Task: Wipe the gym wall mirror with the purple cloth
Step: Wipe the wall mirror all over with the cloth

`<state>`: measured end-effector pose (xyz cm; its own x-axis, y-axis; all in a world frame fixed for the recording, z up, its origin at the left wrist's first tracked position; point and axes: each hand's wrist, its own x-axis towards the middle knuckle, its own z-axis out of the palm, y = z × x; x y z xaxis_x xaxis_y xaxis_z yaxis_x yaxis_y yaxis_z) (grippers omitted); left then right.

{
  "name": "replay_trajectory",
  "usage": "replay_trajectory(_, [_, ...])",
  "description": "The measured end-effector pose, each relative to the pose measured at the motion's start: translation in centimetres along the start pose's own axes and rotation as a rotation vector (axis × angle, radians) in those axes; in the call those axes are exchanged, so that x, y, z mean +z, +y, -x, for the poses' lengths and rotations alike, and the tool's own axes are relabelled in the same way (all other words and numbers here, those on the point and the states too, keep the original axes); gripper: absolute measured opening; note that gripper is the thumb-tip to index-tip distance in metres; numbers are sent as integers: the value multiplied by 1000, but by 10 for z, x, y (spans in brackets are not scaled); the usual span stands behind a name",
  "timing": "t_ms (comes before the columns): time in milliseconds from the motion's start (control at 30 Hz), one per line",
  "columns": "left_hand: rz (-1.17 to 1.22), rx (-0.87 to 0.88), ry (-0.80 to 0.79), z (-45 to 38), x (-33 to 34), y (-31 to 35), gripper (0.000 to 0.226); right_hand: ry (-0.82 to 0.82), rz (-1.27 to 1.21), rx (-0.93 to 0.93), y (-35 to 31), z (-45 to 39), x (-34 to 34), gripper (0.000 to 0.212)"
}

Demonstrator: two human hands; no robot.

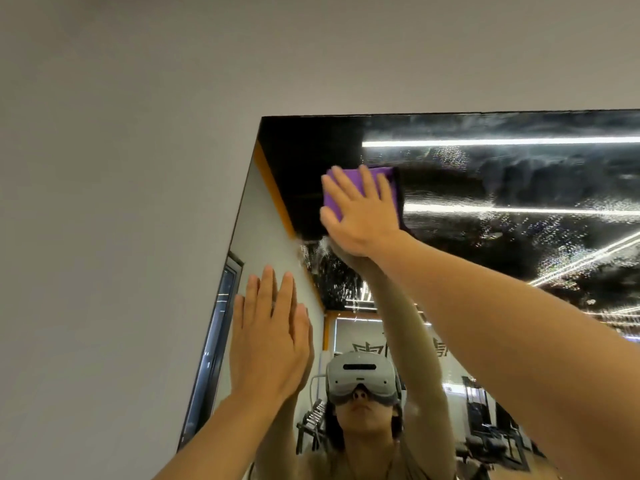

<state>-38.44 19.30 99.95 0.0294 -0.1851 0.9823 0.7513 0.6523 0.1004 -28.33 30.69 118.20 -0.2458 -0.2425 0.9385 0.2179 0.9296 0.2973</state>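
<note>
The purple cloth (360, 192) is pressed flat on the mirror (519, 188) near its upper-left corner by the right hand (360, 216), fingers straight. The left hand (270, 341) is laid open at seven o'clock, empty. Wiping is underway; streaked glass toward three o'clock likely needs firm strokes next.
</note>
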Motion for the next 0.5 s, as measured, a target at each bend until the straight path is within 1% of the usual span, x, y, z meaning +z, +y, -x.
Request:
replay_trajectory(67, [-45,9,57,-3,2,3,56,-37,14,-107,-10,-1,3,61])
replay_trajectory(133, [-90,15,71,-3,-1,7,59,-20,12,-96,6,2,3,60])
replay_trajectory(167, [-88,-5,59,-3,-2,9,61,7,6,-38,21,4,2,60])
replay_trajectory(233, [-50,-60,1,-2,-2,14,66,51,-11,154,61,13,-5,61])
replay_trajectory(300, [-19,-60,-35,-1,-2,19,66,65,-8,318,101,30,-13,66])
replay_trajectory(400, [-36,-31,-25,-5,2,23,63,62,-40,389,127,50,-19,74])
replay_trajectory(500, [-50,-59,-8,-7,9,27,62,60,-43,430,116,42,-17,68])
